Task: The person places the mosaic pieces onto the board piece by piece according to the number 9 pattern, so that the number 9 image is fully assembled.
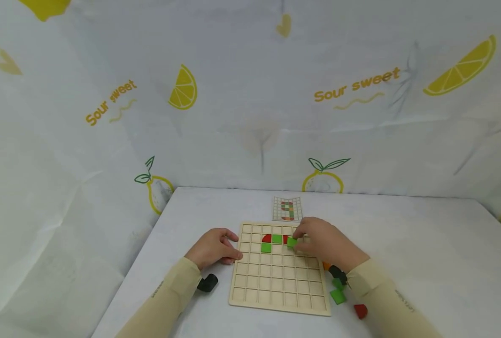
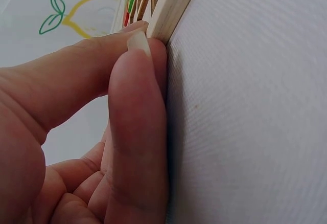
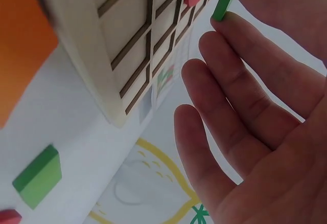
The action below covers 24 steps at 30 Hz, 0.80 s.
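Observation:
A pale wooden grid board (image 1: 271, 284) lies on the table. My right hand (image 1: 324, 239) pinches a green square tile (image 1: 291, 242) between thumb and index finger over the board's upper right; in the right wrist view the tile (image 3: 223, 3) stands tilted and the other fingers are extended. Beside it is a red piece (image 1: 285, 239), partly covered. A green square (image 1: 277, 239), a red rounded piece (image 1: 267, 238) and another green square (image 1: 266, 248) sit in cells to the left. My left hand (image 1: 216, 246) rests its fingertips against the board's left edge (image 2: 168, 9).
Behind the board lies a pattern card (image 1: 287, 209) with a coloured grid figure. Right of the board are loose green tiles (image 1: 338, 296), a red piece (image 1: 360, 311), an orange piece (image 1: 327, 265) and a black object (image 1: 337, 273). Another black object (image 1: 208, 283) lies by the left sleeve.

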Each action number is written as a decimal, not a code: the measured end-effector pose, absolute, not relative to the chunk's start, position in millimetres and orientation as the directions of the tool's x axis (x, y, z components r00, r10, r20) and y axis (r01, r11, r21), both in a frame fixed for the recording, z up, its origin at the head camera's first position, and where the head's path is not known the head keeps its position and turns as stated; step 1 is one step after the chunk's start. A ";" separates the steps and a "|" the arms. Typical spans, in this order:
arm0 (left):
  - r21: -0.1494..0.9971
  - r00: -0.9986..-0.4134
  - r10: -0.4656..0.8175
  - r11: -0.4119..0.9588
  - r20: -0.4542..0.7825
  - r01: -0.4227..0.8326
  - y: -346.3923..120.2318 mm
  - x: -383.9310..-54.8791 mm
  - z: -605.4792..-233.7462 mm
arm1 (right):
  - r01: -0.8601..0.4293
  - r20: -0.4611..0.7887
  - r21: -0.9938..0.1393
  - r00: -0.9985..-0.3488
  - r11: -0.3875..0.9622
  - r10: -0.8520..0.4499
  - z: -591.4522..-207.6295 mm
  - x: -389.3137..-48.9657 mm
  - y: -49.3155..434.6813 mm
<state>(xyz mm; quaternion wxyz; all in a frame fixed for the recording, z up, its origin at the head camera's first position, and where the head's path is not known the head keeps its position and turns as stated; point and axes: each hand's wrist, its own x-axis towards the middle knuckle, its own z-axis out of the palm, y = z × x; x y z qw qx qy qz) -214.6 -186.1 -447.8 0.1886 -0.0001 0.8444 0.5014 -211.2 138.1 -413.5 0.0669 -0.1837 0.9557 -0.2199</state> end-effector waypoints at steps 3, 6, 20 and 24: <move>0.846 -0.928 0.188 0.496 -0.321 -0.193 -185.3 -214.5 -448.4 | -0.322 -0.052 -0.451 -0.922 0.833 -0.384 -416.9 -209.0 134.6; 0.846 -0.928 0.187 0.497 -0.321 -0.193 -185.1 -214.1 -447.7 | -0.341 -0.047 -0.441 -0.915 0.830 -0.401 -419.8 -206.9 133.0; 0.851 -0.929 0.190 0.489 -0.316 -0.190 -185.7 -215.0 -445.9 | -0.423 0.002 -0.381 -0.890 0.822 -0.457 -425.2 -207.5 129.6; 0.850 -0.930 0.187 0.491 -0.315 -0.189 -185.8 -215.5 -446.8 | -0.413 -0.012 -0.379 -0.893 0.828 -0.451 -425.8 -207.9 128.6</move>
